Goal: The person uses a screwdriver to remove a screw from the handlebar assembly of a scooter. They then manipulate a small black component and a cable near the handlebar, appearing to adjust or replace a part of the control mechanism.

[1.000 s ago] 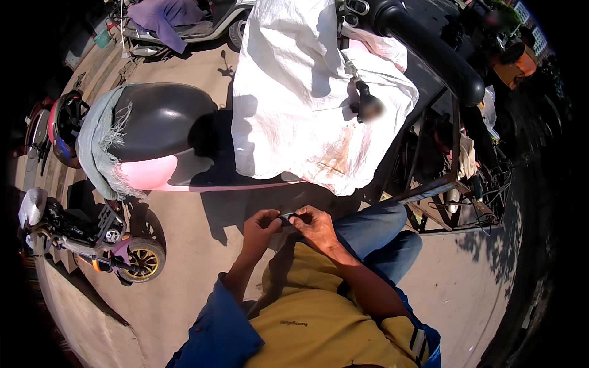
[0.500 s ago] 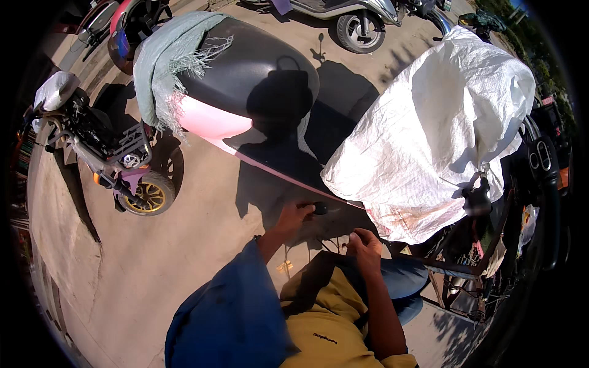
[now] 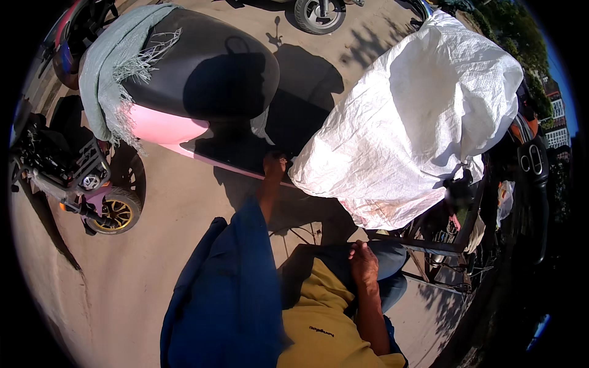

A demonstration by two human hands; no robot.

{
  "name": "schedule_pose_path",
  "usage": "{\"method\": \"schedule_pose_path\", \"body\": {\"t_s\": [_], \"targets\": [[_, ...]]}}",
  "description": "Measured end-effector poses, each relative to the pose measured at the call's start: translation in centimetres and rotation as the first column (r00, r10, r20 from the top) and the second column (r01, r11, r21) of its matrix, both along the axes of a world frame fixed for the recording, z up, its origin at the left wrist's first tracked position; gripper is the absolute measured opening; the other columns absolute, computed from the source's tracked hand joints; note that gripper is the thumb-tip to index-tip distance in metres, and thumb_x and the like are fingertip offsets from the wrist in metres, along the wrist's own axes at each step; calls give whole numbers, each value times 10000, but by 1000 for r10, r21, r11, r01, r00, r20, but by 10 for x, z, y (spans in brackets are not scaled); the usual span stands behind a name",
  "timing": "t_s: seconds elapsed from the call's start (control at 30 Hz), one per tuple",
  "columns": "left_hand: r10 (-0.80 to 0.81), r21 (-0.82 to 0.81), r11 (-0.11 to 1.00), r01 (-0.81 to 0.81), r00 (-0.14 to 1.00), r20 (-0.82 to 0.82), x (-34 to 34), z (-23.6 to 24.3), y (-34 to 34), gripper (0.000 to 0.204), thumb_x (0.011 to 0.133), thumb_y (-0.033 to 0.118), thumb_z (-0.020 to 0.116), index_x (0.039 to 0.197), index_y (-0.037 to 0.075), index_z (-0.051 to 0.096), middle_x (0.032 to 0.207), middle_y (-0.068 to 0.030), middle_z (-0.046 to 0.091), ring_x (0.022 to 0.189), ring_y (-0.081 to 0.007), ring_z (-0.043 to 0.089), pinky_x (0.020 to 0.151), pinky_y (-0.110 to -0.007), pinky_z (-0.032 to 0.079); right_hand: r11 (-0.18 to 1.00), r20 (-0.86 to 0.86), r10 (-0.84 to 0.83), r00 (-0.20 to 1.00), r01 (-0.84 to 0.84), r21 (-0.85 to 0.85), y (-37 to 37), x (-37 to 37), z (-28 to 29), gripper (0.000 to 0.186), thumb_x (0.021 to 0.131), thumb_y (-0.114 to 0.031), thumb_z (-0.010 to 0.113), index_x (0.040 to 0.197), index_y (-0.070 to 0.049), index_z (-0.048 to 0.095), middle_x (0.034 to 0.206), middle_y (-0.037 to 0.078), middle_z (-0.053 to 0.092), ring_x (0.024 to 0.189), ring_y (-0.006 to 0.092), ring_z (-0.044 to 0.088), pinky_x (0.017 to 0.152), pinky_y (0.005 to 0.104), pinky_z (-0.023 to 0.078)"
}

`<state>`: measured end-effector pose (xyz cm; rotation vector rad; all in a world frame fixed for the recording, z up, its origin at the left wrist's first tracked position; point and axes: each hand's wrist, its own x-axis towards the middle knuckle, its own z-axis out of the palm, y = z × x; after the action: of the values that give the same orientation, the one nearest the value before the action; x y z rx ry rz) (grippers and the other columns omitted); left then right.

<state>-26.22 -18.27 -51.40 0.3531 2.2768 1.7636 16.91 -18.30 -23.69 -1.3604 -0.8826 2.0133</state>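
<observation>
My left hand (image 3: 275, 164) reaches over the pink edge of a scooter (image 3: 165, 127), at the dark footboard (image 3: 236, 152) just left of a white woven sack (image 3: 411, 116). Its fingers are curled; shadow hides whatever they hold. Above it is the scooter's black seat (image 3: 215, 67), half in my shadow, with a frayed grey-green woven cloth (image 3: 104, 86) draped over its left end. The sack covers the front of the scooter. My right hand (image 3: 363, 264) is closed above my knee, fingers bent together, and I cannot see what is in it.
An electric bike (image 3: 92, 190) with a yellow-rimmed wheel stands at the left. Another scooter's wheel (image 3: 319, 15) shows at the far side. Right of my knees is a rusty metal frame (image 3: 423, 245) with cluttered items; a black handlebar grip (image 3: 532, 162) juts out beyond the sack.
My left hand has moved forward to the footboard; the small black object it pinched no longer shows. My right hand has drawn back slightly toward my knee. The view has shifted right.
</observation>
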Motion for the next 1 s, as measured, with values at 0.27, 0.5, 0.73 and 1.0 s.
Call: {"method": "schedule_pose_path", "body": {"t_s": [0.27, 0.5, 0.73, 1.0], "targets": [[-81, -56, 995, 80, 997, -3, -1, 55, 1, 266, 903, 193, 674, 1032, -40, 689, 942, -170, 720, 831, -249, 690, 734, -386, 541, 988, -73, -134, 988, 127, -92, -17, 6, 11, 360, 1034, -237, 662, 1244, 50, 605, 1016, 125, 686, 810, 202, 658, 724, 320, 548], [-97, -62, 994, 94, 994, -50, 5, 80, -14, 306, 915, 183, 659, 1097, -64, 656, 1052, -196, 709, 933, -256, 672, 811, -398, 529, 980, -204, -160, 966, 130, -151, -22, 28, 8, 321, 1055, -256, 623, 1224, 17, 616, 1021, 113, 677, 820, 205, 642, 740, 325, 545], [-63, 101, 993, 64, 998, -20, 11, 83, -93, 466, 899, 245, 711, 1211, -80, 593, 1073, -204, 672, 991, -328, 649, 927, -415, 505, 984, -388, -112, 915, 47, -174, -16, 35, 21, 365, 1050, -333, 622, 1218, -9, 632, 1029, 94, 671, 833, 206, 631, 751, 330, 530], [-260, 121, 935, 333, 876, -406, 130, 369, -81, 520, 857, 61, 752, 1327, -3, 538, 1308, -150, 558, 1079, -279, 619, 899, -373, 528, 932, -280, -132, 951, 215, 292, 39, 40, 90, 341, 1027, -265, 685, 1229, 9, 664, 991, 97, 705, 772, 174, 666, 693, 317, 550]]}}
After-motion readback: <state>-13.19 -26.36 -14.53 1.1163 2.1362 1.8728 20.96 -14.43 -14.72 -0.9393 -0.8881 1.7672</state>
